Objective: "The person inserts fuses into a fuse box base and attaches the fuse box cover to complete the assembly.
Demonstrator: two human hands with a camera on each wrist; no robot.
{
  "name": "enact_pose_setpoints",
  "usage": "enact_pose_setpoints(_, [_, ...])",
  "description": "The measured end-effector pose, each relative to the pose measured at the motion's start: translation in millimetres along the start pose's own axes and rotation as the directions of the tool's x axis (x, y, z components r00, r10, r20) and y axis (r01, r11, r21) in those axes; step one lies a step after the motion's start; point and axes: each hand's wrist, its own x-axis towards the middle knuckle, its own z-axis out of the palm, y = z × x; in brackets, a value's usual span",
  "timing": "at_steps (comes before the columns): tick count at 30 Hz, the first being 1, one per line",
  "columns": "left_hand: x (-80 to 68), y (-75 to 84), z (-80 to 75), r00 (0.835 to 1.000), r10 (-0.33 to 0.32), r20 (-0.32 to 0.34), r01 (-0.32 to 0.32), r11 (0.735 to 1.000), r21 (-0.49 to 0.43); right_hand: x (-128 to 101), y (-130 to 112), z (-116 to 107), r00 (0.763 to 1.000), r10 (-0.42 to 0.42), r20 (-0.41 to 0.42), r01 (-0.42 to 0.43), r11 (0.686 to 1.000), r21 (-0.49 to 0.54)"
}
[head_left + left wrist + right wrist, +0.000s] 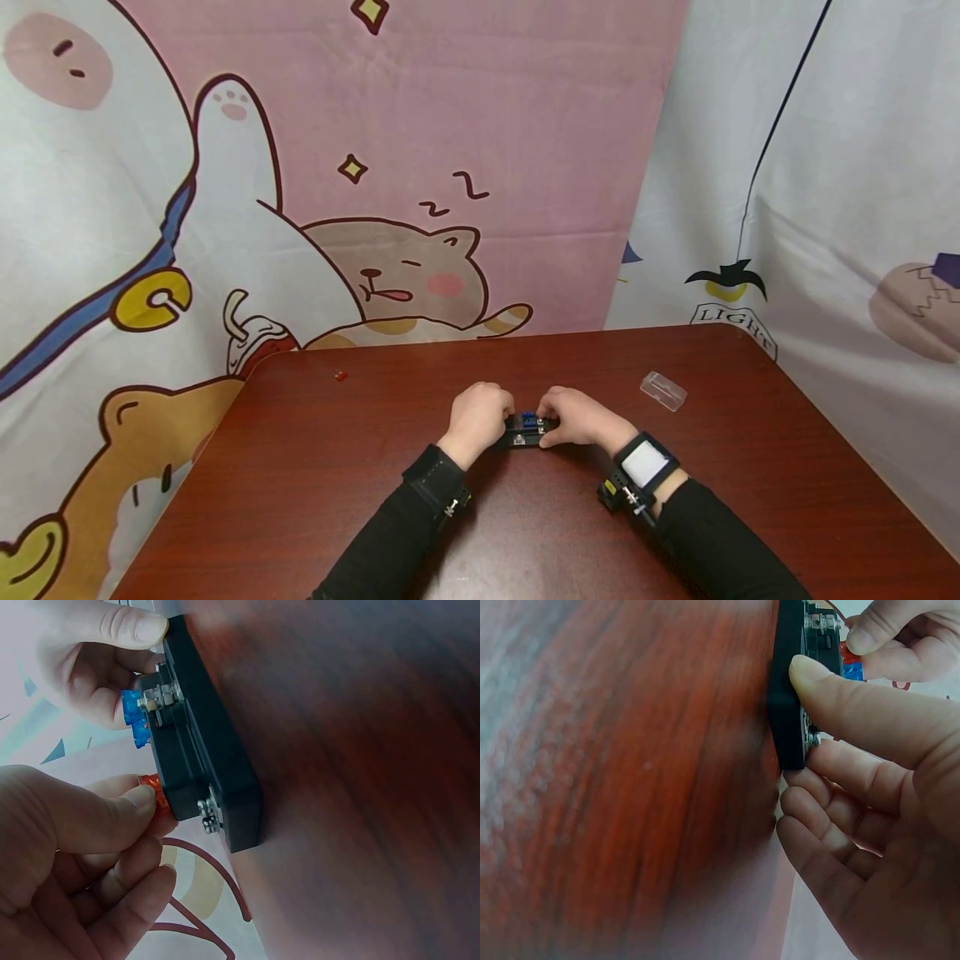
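Observation:
A black fuse block [524, 438] lies on the table between my two hands, with metal screw terminals showing along its sides. Blue blade fuses [133, 712] stand in one part of it. At the other end, my left hand [477, 425] pinches a red blade fuse [155, 793] between thumb and fingers, against the block. Whether that fuse is fully seated is hidden by the fingers. My right hand [581, 417] grips the opposite end of the block, its thumb pressing on the black base in the right wrist view.
A clear plastic cover [663, 391] lies to the right of my hands. Far left on the brown table [315, 483] sits another small red piece [341, 376]. Behind the table's back edge hangs a printed cloth [525, 150].

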Motion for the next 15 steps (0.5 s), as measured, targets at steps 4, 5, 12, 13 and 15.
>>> enact_pose_setpoints(4, [0.3, 0.1, 1.3, 1.000, 0.012, -0.011, -0.012, 1.000, 0.013, -0.9, -0.8, 0.0, 1.000, -0.002, -0.001, 0.002, 1.000, 0.000])
enact_pose_setpoints(5, [0.6, 0.2, 1.6, 1.000, 0.010, -0.010, -0.009, 1.000, 0.017, -1.1, -1.1, -0.3, 1.000, 0.000, -0.001, 0.000, 1.000, -0.001])
enact_pose_setpoints(12, [1.1, 3.8, 1.3, 1.000, -0.004, -0.018, 0.005, 0.999, 0.038, -1.0, -2.6, -1.7, 1.000, 0.014, 0.001, -0.014, 1.000, 0.004])
enact_pose_setpoints(13, [1.1, 4.4, 1.6, 1.000, -0.003, -0.018, 0.004, 0.999, 0.047, -1.0, -2.7, -2.0, 1.000, 0.014, 0.002, -0.014, 1.000, 0.006])
enact_pose_setpoints(15, [1.1, 5.5, 2.2, 1.000, 0.000, -0.018, 0.001, 0.998, 0.066, -1.0, -2.8, -2.3, 1.000, 0.017, 0.005, -0.017, 1.000, 0.012])
